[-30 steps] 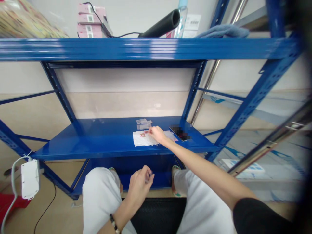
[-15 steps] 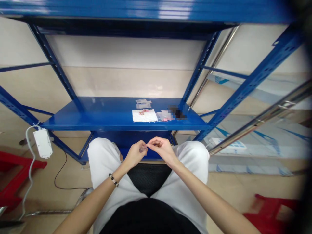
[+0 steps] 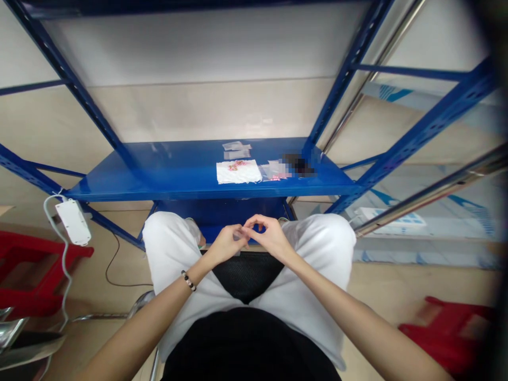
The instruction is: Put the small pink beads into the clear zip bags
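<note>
Above my lap, my left hand (image 3: 227, 245) is closed on a small clear plastic bag (image 3: 238, 234), which shows between its fingers. My right hand (image 3: 269, 236) meets it from the right, thumb and forefinger pinched together at the bag; what lies between those fingertips is too small to make out. Beyond the hands, a white cloth (image 3: 238, 173) lies on the blue shelf (image 3: 166, 172) with small pink pieces (image 3: 238, 165) on top. Right of the cloth lies a clear bag (image 3: 275, 170) with pink bits. Several flat clear packets (image 3: 237, 150) lie behind it.
A dark, blurred-out object (image 3: 301, 164) sits at the shelf's right. A white power strip (image 3: 73, 222) hangs by the left post. Red stools (image 3: 35, 272) stand at both sides. A metal rail (image 3: 432, 190) runs along the right.
The view has tilted down and shifted slightly, so the shelf appears higher. My hands stay together at the small bag, with the right fingertips now a little further over the left fingers.
</note>
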The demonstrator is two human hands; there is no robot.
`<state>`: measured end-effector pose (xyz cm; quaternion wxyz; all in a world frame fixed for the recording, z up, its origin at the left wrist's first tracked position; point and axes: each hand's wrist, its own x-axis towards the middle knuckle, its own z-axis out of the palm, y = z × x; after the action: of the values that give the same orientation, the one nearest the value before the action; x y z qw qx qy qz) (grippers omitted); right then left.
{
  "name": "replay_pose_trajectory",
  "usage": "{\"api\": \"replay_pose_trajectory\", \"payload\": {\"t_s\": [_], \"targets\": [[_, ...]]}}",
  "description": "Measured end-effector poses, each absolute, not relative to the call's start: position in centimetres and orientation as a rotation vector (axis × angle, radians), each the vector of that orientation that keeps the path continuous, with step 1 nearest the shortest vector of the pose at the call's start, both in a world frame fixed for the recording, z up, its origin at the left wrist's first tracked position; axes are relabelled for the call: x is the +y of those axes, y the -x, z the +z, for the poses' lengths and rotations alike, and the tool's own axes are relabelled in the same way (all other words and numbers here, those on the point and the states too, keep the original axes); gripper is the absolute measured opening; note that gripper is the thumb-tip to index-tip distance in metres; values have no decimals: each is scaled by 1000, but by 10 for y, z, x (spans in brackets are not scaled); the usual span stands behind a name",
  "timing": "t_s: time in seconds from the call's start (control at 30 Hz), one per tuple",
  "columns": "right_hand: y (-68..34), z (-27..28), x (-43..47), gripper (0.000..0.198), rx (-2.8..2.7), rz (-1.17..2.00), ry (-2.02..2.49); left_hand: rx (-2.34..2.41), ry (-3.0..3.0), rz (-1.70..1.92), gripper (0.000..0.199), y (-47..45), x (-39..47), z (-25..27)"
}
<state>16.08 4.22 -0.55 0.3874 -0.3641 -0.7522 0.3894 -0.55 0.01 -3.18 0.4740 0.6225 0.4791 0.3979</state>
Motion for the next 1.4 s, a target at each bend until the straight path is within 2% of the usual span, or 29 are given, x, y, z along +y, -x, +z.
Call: {"api": "replay_pose_trajectory", "payload": {"t_s": [0.1,0.23,0.4,0.6,0.8,0.87,1.07,1.23,1.4], "targets": [[-161,-5,41,12,-1941,967,907,1051,-1361,975,33,5,1,-31],[-160,-4,40,16,-1975,985,888,939,-1179,947,39,5,1,-24],[-163,5,39,30,-2004,997,847,785,-985,901,38,5,-3,-17],[-170,12,45,26,-1959,1074,832,590,-820,870,31,4,-8,-7],[-169,7,39,30,-1885,1267,764,638,-857,857,30,4,-11,-8],[-172,11,41,28,-1927,1162,739,660,-904,865,32,5,-12,-6],[-185,44,123,24,-1880,400,882,630,-897,917,37,6,-10,-6],[-168,65,223,21,-1988,125,1105,648,-844,1073,44,4,-2,-11],[-142,57,284,17,-2168,-51,1348,726,-817,1166,49,8,9,-10]]}}
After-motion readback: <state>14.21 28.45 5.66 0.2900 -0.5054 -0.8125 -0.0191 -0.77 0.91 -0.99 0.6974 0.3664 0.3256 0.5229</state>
